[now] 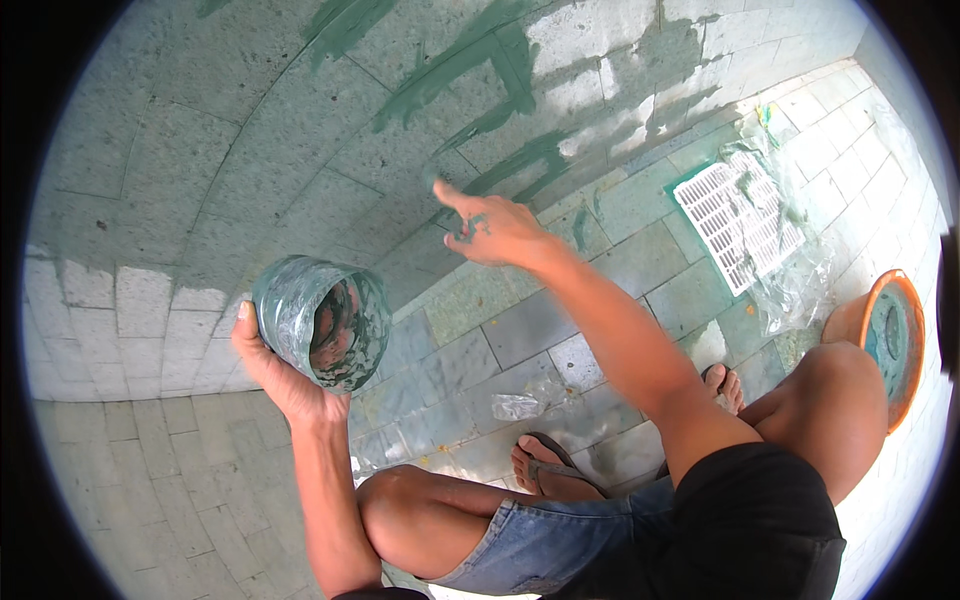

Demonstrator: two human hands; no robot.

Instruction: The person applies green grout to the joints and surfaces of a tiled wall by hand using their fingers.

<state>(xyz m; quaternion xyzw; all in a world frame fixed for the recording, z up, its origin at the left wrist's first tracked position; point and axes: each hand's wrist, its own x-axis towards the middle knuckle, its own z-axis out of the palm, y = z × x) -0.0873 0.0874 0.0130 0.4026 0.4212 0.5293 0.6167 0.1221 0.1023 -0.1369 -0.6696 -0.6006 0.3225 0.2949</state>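
My left hand (285,375) is wrapped round a clear plastic tub (300,290), tilted with its mouth toward the right. Green paste coats its walls, and my fingers show through the opening. My right hand (490,228) is close to the stone-tiled wall (330,130), the index finger stretched out and the thumb apart. Green paste sticks to this hand, and its fingertip is blurred, so I cannot tell whether it touches the wall. Strokes of wet green paste (525,170) run along the tile joints beyond it.
A white plastic grate (740,220) lies on the tiled floor to the right, with crumpled clear plastic (800,285) beside it. An orange bucket (830,325) with green residue stands by my right knee. A small clear wrapper (515,406) lies near my sandalled foot (545,465).
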